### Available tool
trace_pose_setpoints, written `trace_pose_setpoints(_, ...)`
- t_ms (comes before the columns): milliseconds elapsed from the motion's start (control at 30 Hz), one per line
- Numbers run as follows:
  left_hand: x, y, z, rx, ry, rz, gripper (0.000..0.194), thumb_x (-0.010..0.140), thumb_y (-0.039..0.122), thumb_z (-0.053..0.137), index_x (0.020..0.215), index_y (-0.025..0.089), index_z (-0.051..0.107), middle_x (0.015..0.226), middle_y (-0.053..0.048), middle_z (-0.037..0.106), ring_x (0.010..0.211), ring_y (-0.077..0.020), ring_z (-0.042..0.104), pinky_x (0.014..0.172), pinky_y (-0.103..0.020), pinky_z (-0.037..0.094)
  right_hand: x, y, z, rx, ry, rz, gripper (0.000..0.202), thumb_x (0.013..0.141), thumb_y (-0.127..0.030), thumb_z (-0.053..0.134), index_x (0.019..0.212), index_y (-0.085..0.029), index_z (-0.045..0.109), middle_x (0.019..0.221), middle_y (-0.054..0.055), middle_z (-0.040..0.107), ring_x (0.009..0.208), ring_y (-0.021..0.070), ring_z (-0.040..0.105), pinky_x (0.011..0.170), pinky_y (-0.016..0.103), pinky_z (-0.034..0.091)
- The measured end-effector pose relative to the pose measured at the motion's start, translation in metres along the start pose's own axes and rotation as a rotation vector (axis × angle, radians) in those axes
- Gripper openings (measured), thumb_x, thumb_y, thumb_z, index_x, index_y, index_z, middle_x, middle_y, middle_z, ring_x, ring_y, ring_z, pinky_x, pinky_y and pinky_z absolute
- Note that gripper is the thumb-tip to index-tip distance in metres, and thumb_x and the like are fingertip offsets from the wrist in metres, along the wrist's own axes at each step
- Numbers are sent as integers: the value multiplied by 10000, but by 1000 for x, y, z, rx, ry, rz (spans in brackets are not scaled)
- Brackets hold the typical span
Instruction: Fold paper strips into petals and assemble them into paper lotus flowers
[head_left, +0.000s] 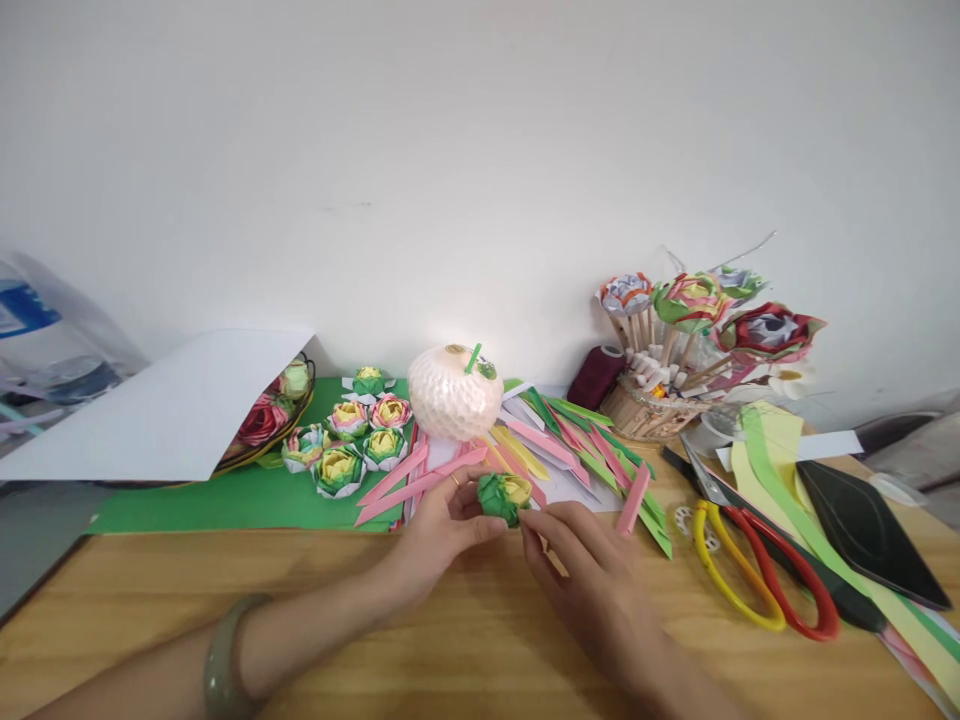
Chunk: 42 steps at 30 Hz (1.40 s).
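Observation:
A small paper flower [501, 497] with green outer petals and a yellow centre is held above the front of the table. My left hand [448, 520] grips it from the left, thumb below and fingers behind. At its right side, the thumb and fingertips of my right hand [577, 550] are pinched together against the petals. Just behind the hands lie folded pink paper strips [420, 487] and yellow strips [519, 452]. Finished-looking paper flowers [340, 469], several in green, pink, white and yellow, stand grouped on a green sheet [187, 508] to the left.
A white round textured lamp [456, 395] stands behind the strips. Scissors [765, 570] with red and yellow handles lie right, near a black phone-like slab [874, 530]. A basket of stemmed paper flowers [649, 412] and a maroon thread spool [596, 377] are at back right; white paper [165, 410] covers another basket left.

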<state>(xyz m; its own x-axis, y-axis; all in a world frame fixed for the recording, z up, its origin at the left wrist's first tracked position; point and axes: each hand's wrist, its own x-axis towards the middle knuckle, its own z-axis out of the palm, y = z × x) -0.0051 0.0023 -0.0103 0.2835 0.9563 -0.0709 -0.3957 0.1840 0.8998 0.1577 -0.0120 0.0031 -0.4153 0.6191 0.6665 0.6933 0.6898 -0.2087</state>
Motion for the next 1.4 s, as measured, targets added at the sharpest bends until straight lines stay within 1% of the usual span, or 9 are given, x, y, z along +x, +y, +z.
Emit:
trace_pose_setpoints(133, 0, -1, -2, -28, -4, -2, 358, 653, 185, 733, 986, 218, 604, 1019, -22, 672, 1009, -187, 578, 883, -307, 407, 9, -1, -5, 358, -9, 221, 118, 841, -139, 493, 795, -185, 591, 687, 21, 597, 584, 120, 551, 524, 218, 447)
trace_pose_setpoints(233, 0, -2, -3, -32, -2, -15, 391, 630, 180, 748, 990, 214, 599, 1020, -27, 672, 1011, -193, 578, 880, -316, 409, 15, 0, -8, 478, -15, 380, 150, 852, -213, 500, 732, -187, 586, 671, 18, 596, 612, 137, 549, 533, 228, 445)
trace_pose_setpoints(333, 0, -3, -3, -26, 16, -30, 414, 604, 170, 761, 980, 211, 594, 1012, -28, 674, 1001, -200, 582, 868, -321, 417, 16, 2, -9, 531, -49, 431, 176, 850, -264, 510, 729, -183, 608, 677, 18, 606, 622, 143, 549, 543, 229, 438)
trace_pose_setpoints(533, 2, 1, -2, 23, 20, -7, 395, 604, 151, 751, 965, 200, 597, 997, -34, 681, 981, -205, 597, 870, -337, 421, 14, 6, -7, 578, -212, 512, 241, 870, -309, 478, 715, -175, 605, 668, 10, 576, 615, 139, 518, 550, 229, 402)
trace_pose_setpoints(667, 3, 2, -3, 50, 21, -11, 406, 581, 138, 759, 954, 191, 607, 968, -33, 688, 963, -206, 604, 874, -343, 420, 14, 9, -8, 608, -280, 495, 222, 873, -314, 481, 735, -178, 591, 679, 7, 561, 630, 137, 498, 570, 233, 392)
trace_pose_setpoints(833, 4, 2, -4, 35, 5, -12, 411, 572, 145, 766, 955, 187, 622, 962, -34, 689, 946, -208, 605, 874, -350, 415, 17, 10, -14, 660, -323, 452, 199, 866, -319, 497, 737, -186, 570, 675, -3, 530, 612, 128, 477, 554, 230, 384)
trace_pose_setpoints(1000, 4, 1, -5, 28, -10, -12, 423, 565, 139, 772, 959, 196, 626, 980, -36, 683, 962, -211, 595, 875, -353, 410, 20, 13, -16, 728, -367, 463, 238, 878, -361, 463, 773, -188, 589, 736, 16, 583, 698, 152, 528, 624, 251, 413)
trace_pose_setpoints(1200, 5, -1, -5, 7, -20, -30, 434, 548, 139, 784, 947, 201, 625, 955, -27, 682, 968, -209, 585, 869, -350, 407, 18, 14, -12, 720, -364, 508, 246, 856, -360, 498, 705, -176, 560, 657, -5, 529, 626, 131, 488, 568, 230, 390)
trace_pose_setpoints(1400, 3, 1, -3, -21, -10, -60, 428, 541, 156, 790, 937, 188, 632, 954, -36, 684, 952, -207, 592, 867, -348, 409, 15, 10, -12, 587, -319, 420, 222, 894, -292, 441, 715, -184, 516, 660, -8, 501, 604, 124, 464, 546, 224, 384)
